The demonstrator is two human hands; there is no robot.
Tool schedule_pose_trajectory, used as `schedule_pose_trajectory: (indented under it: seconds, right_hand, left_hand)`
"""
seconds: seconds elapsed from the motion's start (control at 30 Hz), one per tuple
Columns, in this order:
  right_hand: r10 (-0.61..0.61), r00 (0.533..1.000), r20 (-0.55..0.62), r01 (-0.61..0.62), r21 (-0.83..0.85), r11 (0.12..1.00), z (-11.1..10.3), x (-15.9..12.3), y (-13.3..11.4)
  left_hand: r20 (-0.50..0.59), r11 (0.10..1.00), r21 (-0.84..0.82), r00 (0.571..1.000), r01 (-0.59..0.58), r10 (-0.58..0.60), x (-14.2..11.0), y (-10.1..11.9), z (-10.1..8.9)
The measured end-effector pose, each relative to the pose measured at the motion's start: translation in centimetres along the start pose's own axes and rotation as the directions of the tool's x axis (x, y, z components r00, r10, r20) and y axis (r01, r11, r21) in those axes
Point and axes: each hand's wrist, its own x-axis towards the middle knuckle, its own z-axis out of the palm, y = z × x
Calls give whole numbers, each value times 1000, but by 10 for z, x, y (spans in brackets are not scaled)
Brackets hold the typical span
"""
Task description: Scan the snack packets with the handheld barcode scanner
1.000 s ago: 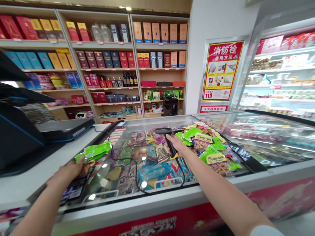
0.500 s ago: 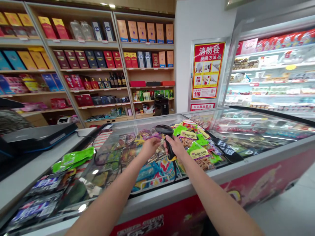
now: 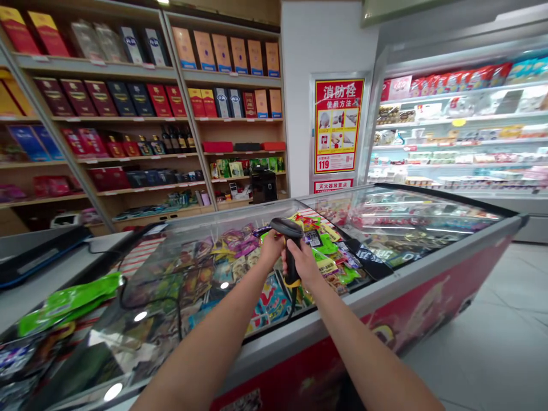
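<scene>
My right hand [image 3: 305, 264] is wrapped round the handle of a black barcode scanner [image 3: 286, 228] with yellow trim, held above the glass-topped chest freezer [image 3: 308, 322]. Its cable hangs below the grip. Close against the scanner's left side is my left hand [image 3: 271, 249], fingers bent together; what they pinch, if anything, is hidden. A small dark-purple packet [image 3: 262, 230] shows just beyond those fingers. To the right of the scanner lie green snack packets [image 3: 327, 246], and one dark back label with a white barcode [image 3: 315, 238] faces up.
Another green packet [image 3: 71, 299] lies on the freezer's left side, beside dark packets [image 3: 17, 359]. A counter [image 3: 100, 260] with a black device [image 3: 43, 257] adjoins at left. Shelves of boxed goods [image 3: 137, 100] stand behind; a lit refrigerated display [image 3: 454, 137] is at right.
The view has turned right. My left hand has moved in close to the scanner and its fingers have drawn together. A barcode label now shows among the green packets. The scanner stays in my right hand.
</scene>
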Motion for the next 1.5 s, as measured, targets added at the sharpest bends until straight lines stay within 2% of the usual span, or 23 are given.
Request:
schedule_pose_trajectory:
  seconds: [0.07,0.17,0.3,0.4,0.47,0.53,0.6,0.8,1.13,1.33,1.43,1.5]
  right_hand:
    - [26,1000,7,-25,-7,1000,5,8,-6]
    - [18,999,47,-17,-19,1000,17,27,-10]
    - [40,996,85,-37,-38,999,31,49,3]
    - [158,979,128,-143,-124,982,31,53,18]
    - [243,954,178,-202,-220,954,27,50,24]
    - [275,938,212,-217,-260,941,22,47,26]
    - [285,935,212,-224,-272,936,19,45,26]
    - [305,932,195,-236,-311,921,16,45,29]
    - [337,926,168,-270,-329,905,21,40,28]
    - [330,929,167,-273,-292,917,22,39,31]
    - [331,930,161,-279,-277,919,25,39,32]
    - [322,932,167,-271,-267,925,30,39,33]
  left_hand:
    - [-80,1000,-6,997,-18,17,11,3,-18]
    - [-256,998,-33,966,-53,43,31,3,-54]
    - [-431,1000,-9,902,-14,9,45,-15,-103]
    - [-489,999,45,872,17,8,46,-32,-123]
    - [-489,996,73,872,45,-3,45,-39,-127]
    - [-485,993,99,874,66,-10,43,-41,-126]
    - [-481,992,106,877,73,-13,41,-40,-123]
    - [-429,999,-8,903,35,-35,37,-35,-119]
    - [-462,997,55,887,49,-18,42,-47,-122]
    - [-463,998,35,886,54,-31,36,-41,-119]
    - [-485,993,77,874,84,-36,34,-27,-132]
    - [-537,980,156,844,121,-19,31,-14,-154]
